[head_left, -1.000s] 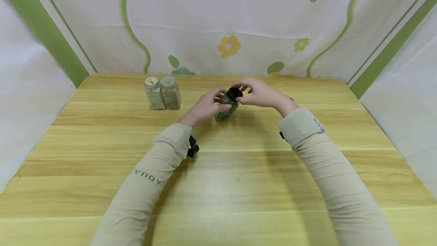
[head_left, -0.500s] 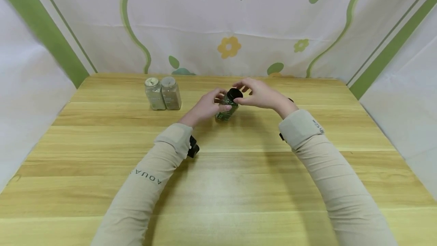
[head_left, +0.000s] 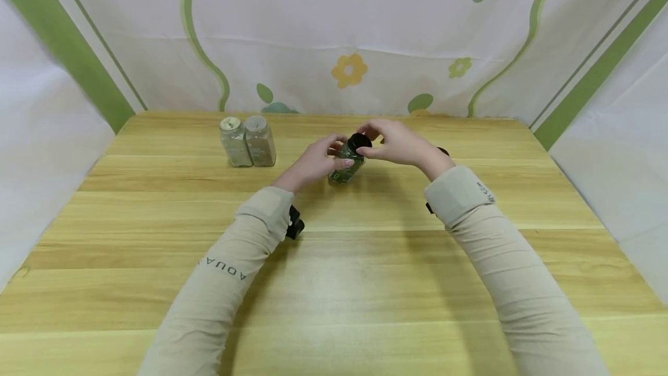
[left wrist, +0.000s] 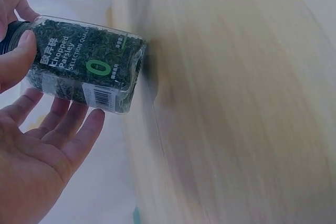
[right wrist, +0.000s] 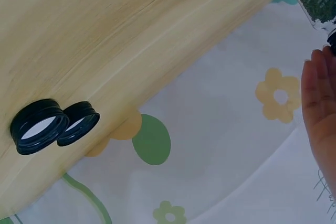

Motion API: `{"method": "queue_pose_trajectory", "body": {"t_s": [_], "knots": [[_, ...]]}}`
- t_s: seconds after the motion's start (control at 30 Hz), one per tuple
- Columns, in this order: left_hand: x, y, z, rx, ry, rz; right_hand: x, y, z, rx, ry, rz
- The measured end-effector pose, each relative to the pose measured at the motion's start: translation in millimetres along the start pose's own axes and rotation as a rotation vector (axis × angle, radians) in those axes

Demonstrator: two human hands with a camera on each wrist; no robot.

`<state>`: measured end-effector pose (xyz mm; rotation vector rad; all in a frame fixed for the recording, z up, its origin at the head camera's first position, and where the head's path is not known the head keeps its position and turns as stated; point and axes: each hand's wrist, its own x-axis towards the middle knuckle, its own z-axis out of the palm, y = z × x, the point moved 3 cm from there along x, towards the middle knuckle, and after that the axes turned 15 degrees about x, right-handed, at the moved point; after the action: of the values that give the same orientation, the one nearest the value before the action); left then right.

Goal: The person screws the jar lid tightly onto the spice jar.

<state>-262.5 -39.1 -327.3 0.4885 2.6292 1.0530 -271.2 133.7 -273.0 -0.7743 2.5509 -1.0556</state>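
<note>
In the head view, a clear jar of chopped parsley point(head_left: 345, 170) with a black lid point(head_left: 360, 143) leans to the right over the table's far half. My left hand point(head_left: 312, 161) holds the jar around its body. The left wrist view shows the label of the parsley jar point(left wrist: 86, 59), with the thumb near its neck and fingers beneath it. From the right, my right hand point(head_left: 395, 143) grips the black lid, thumb on the near side and fingers behind. Only the edge of my right hand point(right wrist: 320, 108) shows in the right wrist view.
Two clear jars without black lids, one pale-topped jar point(head_left: 236, 144) and one brownish jar point(head_left: 261, 143), stand side by side at the back left. Two black lids point(right wrist: 39, 127) lie on the wooden table point(head_left: 334, 283), near its far edge. A patterned cloth point(head_left: 292, 22) hangs behind.
The right hand's fingers, lifted half a second ago, have drawn in around the black lid. The left hand and the parsley jar stay where they were.
</note>
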Motion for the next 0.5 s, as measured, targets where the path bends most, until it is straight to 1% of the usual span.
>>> {"method": "queue_pose_trajectory", "body": {"t_s": [0.27,0.5], "knots": [[0.0,0.3,-0.6,0.008,0.007,0.009,-1.5,-1.2,-0.7,-0.001,-0.03,-0.05],[1.2,-0.5,-0.3,0.007,0.009,0.028,-1.9,-2.9,-1.6,-0.011,-0.017,-0.046]]}}
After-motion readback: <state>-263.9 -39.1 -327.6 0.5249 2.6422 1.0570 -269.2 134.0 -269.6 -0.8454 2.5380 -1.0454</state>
